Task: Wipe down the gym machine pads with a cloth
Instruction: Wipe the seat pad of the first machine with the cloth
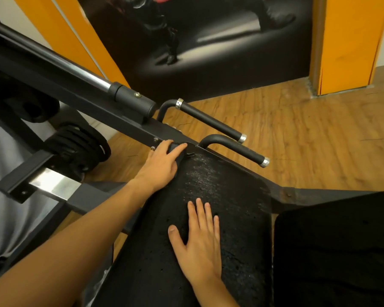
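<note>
While the right hand [200, 244] lies flat, fingers spread, on the pad [235, 191], the left hand [162, 165] grips what seems a dark cloth [177, 151] at its far corner.

Dark cloth [180, 155] atop worn black pad [222, 187]

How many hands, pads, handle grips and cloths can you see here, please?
2 hands: left hand, right hand
2 pads: centre pad, right-side pad
2 handle grips
1 cloth
Total: 7
</note>
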`<state>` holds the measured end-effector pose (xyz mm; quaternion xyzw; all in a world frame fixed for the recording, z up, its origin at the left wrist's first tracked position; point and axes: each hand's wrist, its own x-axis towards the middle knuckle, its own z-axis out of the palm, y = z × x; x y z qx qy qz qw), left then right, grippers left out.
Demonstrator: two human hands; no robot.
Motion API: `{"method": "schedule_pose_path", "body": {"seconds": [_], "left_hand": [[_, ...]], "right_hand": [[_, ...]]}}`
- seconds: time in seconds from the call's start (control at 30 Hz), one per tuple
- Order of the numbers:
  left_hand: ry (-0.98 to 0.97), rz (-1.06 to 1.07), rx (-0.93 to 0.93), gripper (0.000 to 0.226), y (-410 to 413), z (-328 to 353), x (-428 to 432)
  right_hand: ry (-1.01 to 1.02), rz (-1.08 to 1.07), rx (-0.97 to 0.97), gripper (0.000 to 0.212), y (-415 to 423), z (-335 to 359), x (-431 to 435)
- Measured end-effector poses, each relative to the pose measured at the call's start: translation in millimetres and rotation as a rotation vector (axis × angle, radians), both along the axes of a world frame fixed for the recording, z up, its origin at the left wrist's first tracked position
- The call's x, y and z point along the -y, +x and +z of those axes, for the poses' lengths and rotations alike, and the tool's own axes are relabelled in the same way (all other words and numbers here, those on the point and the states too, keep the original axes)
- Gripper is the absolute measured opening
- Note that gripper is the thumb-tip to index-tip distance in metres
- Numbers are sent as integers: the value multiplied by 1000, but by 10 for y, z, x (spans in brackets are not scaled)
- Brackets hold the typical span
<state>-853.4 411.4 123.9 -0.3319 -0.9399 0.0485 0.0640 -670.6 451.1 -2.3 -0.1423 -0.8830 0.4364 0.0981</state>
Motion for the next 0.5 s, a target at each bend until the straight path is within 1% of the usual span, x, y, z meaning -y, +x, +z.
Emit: {"method": "schedule_pose_path", "body": {"seconds": [0.1, 0.2, 0.3, 0.4, 0.5], "left_hand": [[-127, 4, 4, 66, -22, -10, -61], [-163, 8, -21, 71, -49, 47, -112], [-167, 8, 14, 69, -130, 51, -150], [-121, -8, 78, 56, -198, 26, -93], [-64, 11, 153, 57, -207, 0, -10]], "right_hand": [[1, -20, -18, 77, -19, -14, 5], [10, -16, -8, 77, -23, -15, 13], [-1, -11, -18, 76, -25, -28, 4], [19, -8, -7, 76, -49, -35, 3], [20, -3, -10, 78, -50, -34, 9]]}}
